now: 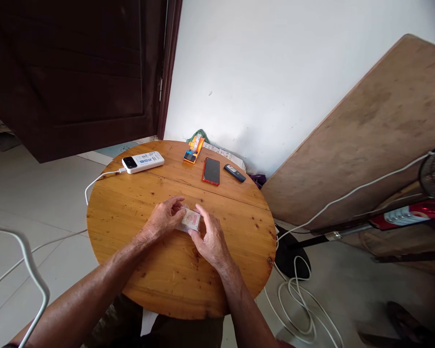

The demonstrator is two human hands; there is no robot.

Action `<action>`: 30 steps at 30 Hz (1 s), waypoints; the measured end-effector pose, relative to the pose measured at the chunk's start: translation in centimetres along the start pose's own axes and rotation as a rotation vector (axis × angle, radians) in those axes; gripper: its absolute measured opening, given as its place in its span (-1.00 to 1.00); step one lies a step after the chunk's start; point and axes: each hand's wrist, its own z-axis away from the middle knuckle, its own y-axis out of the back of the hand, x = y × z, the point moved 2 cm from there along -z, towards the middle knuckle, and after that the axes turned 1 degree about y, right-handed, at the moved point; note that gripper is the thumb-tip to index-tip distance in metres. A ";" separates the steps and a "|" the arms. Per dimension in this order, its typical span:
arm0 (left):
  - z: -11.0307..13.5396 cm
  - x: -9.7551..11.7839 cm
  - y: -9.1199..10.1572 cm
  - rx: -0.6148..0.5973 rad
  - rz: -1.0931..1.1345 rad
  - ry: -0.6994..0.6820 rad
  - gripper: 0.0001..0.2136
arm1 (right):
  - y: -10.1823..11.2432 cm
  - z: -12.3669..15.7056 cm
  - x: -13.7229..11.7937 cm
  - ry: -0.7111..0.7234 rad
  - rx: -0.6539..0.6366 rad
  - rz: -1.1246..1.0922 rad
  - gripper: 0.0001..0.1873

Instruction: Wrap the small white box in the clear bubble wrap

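A small whitish box with red print [191, 220] sits low over the middle of the round wooden table, its printed face up. Whether it rests on the wood I cannot tell. My left hand [166, 217] grips its left end, thumb along the near top edge and fingers curled behind. At the opposite end, my right hand [210, 238] holds it between thumb and forefinger. What the box contains is hidden.
On the wooden table [159, 270] lie a white power bank [143, 162] with a cable, an orange tape dispenser [194, 149], a red-edged phone [211, 171] and a dark remote-like device [235, 172]. A fan stand [293, 256] and coiled white cable [293, 299] are right.
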 end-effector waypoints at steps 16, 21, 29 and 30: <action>-0.5 -0.8 0.2 0.063 0.093 0.116 -0.52 | 1.3 -0.3 -0.5 -0.016 0.087 -0.048 -0.62; -0.6 -1.0 0.3 0.078 0.081 0.107 -0.55 | 1.4 -0.3 -0.7 -0.023 0.133 -0.042 -0.73; -0.8 -2.1 0.2 0.122 -0.026 0.065 -0.57 | 1.1 -0.3 -0.5 0.005 0.178 -0.012 -0.84; -0.7 -2.0 0.1 0.125 -0.041 0.053 -0.57 | 1.0 -0.3 -0.4 0.009 0.175 -0.009 -0.85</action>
